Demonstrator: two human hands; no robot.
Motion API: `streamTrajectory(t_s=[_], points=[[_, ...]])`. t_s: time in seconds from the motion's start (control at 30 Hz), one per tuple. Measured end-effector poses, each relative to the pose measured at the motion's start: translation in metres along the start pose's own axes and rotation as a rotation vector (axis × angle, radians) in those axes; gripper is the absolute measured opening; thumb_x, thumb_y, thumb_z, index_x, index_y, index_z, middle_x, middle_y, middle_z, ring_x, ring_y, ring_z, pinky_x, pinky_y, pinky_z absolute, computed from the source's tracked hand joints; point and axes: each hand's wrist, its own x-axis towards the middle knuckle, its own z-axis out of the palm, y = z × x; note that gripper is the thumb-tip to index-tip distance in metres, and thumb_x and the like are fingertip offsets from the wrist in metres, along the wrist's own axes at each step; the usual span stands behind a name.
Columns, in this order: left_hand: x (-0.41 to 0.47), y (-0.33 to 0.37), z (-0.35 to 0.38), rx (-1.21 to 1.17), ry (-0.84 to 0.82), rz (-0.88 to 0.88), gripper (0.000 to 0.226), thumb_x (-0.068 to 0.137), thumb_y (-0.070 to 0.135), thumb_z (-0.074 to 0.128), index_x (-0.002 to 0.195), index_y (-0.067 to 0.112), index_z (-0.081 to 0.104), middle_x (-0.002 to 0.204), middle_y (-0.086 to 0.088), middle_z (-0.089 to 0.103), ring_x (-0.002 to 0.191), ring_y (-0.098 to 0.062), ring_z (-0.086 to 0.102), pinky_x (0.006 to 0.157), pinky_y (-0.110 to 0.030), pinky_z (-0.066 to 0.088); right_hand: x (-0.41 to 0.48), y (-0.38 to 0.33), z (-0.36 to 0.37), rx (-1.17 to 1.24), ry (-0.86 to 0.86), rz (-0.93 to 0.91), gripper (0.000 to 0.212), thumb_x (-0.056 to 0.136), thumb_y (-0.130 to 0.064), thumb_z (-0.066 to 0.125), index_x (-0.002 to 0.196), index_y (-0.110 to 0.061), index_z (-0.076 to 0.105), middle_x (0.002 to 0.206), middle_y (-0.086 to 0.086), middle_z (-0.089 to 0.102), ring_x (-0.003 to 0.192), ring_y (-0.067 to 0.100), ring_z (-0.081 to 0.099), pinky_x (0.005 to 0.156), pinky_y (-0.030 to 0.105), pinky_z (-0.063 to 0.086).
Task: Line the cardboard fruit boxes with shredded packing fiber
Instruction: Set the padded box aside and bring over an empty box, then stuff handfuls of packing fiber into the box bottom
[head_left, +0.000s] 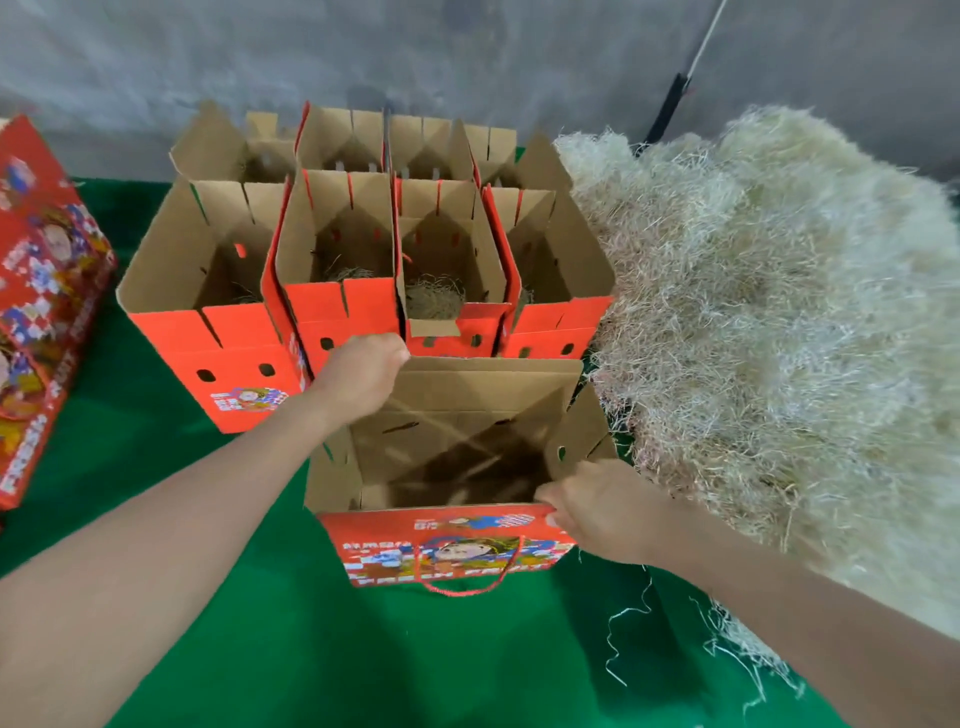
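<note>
An open red fruit box (452, 545) with a red cord handle stands on the green cloth right in front of me. Its brown inside holds only a few thin strands. My left hand (363, 369) grips the far left corner of its top flap. My right hand (587, 512) pinches the near right rim. Behind it stand several open red boxes (343, 306) in two rows, and some show a wad of fiber (434, 299) at the bottom. A big heap of pale shredded fiber (779, 322) lies to the right.
Flat printed red boxes (36, 291) are stacked at the left edge. A green cloth (291, 623) covers the table, with loose strands (628, 618) near my right forearm. A grey wall rises behind, and a black-handled pole (670, 104) leans against it.
</note>
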Motion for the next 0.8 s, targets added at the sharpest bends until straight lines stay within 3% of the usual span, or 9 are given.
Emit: streamTrajectory(t_s=[0.1, 0.17, 0.23, 0.3, 0.33, 0.4, 0.57, 0.63, 0.8], points=[[0.003, 0.002, -0.002, -0.085, -0.030, 0.002, 0.022, 0.098, 0.014, 0.041, 0.088, 0.010, 0.060, 0.088, -0.006, 0.060, 0.077, -0.020, 0.047, 0.065, -0.028, 0.026, -0.004, 0.005, -0.004, 0.173, -0.109, -0.099, 0.022, 0.094, -0.029, 0.048, 0.107, -0.016, 0.061, 0.099, 0.001, 0.066, 0.088, 0.017, 0.060, 0.076, 0.031, 0.048], [0.003, 0.002, -0.002, -0.093, -0.038, 0.003, 0.022, 0.098, 0.015, 0.041, 0.084, 0.014, 0.057, 0.085, -0.005, 0.059, 0.076, -0.020, 0.046, 0.065, -0.029, 0.029, -0.004, 0.017, -0.012, 0.493, -0.169, -0.151, 0.025, 0.092, -0.033, 0.055, 0.109, -0.018, 0.066, 0.100, -0.011, 0.067, 0.084, -0.002, 0.059, 0.078, 0.019, 0.047], [-0.002, 0.002, -0.002, -0.080, -0.048, -0.023, 0.022, 0.097, 0.015, 0.041, 0.081, 0.016, 0.056, 0.084, -0.006, 0.060, 0.077, -0.024, 0.050, 0.067, -0.033, 0.036, 0.003, 0.034, -0.017, 0.738, 0.166, -0.070, 0.023, 0.088, -0.031, 0.061, 0.106, -0.018, 0.068, 0.095, -0.019, 0.065, 0.086, -0.010, 0.059, 0.076, 0.008, 0.041], [-0.007, -0.002, -0.001, -0.071, -0.074, -0.064, 0.022, 0.098, 0.016, 0.041, 0.082, 0.014, 0.057, 0.086, -0.009, 0.062, 0.083, -0.028, 0.055, 0.072, -0.037, 0.042, 0.021, 0.053, -0.014, 0.624, 0.602, 0.139, 0.026, 0.086, -0.023, 0.064, 0.111, -0.015, 0.064, 0.102, -0.005, 0.064, 0.100, 0.011, 0.059, 0.083, 0.017, 0.037], [-0.009, -0.004, -0.002, -0.071, -0.086, -0.080, 0.022, 0.098, 0.016, 0.041, 0.083, 0.012, 0.057, 0.087, -0.009, 0.063, 0.085, -0.030, 0.056, 0.075, -0.039, 0.043, 0.031, 0.059, -0.011, 0.523, 0.650, 0.238, 0.037, 0.086, -0.021, 0.064, 0.122, -0.015, 0.056, 0.111, 0.002, 0.060, 0.109, 0.020, 0.053, 0.092, 0.024, 0.034], [-0.014, -0.009, -0.005, -0.090, -0.105, -0.090, 0.023, 0.098, 0.015, 0.041, 0.086, 0.006, 0.058, 0.087, -0.011, 0.063, 0.087, -0.032, 0.057, 0.077, -0.041, 0.043, 0.053, 0.063, -0.005, 0.520, 0.480, 0.329, 0.053, 0.089, -0.021, 0.060, 0.137, -0.020, 0.039, 0.124, 0.007, 0.053, 0.118, 0.025, 0.047, 0.101, 0.033, 0.030], [-0.012, -0.006, -0.013, -0.107, -0.202, -0.105, 0.022, 0.097, 0.011, 0.043, 0.082, 0.003, 0.057, 0.080, -0.014, 0.061, 0.081, -0.030, 0.055, 0.072, -0.037, 0.037, 0.073, 0.071, 0.005, 0.571, 0.464, 0.387, 0.023, 0.096, -0.020, 0.047, 0.118, -0.023, 0.051, 0.097, 0.006, 0.065, 0.091, 0.027, 0.062, 0.073, 0.031, 0.039], [-0.006, 0.001, -0.016, -0.057, -0.226, -0.144, 0.015, 0.095, 0.010, 0.047, 0.088, 0.007, 0.061, 0.085, -0.007, 0.062, 0.085, -0.026, 0.056, 0.070, -0.033, 0.034, 0.070, 0.076, 0.003, 0.640, 0.427, 0.343, 0.026, 0.095, -0.018, 0.047, 0.121, -0.021, 0.051, 0.105, 0.010, 0.064, 0.097, 0.031, 0.060, 0.080, 0.038, 0.048], [0.022, 0.062, -0.025, -0.203, -0.053, -0.129, 0.024, 0.085, 0.003, 0.062, 0.108, 0.010, 0.065, 0.101, -0.006, 0.067, 0.090, -0.021, 0.061, 0.080, -0.030, 0.042, 0.036, 0.107, -0.007, 0.752, 0.497, 0.311, 0.047, 0.092, -0.021, 0.054, 0.136, -0.020, 0.039, 0.124, 0.012, 0.056, 0.116, 0.026, 0.052, 0.098, 0.042, 0.043]])
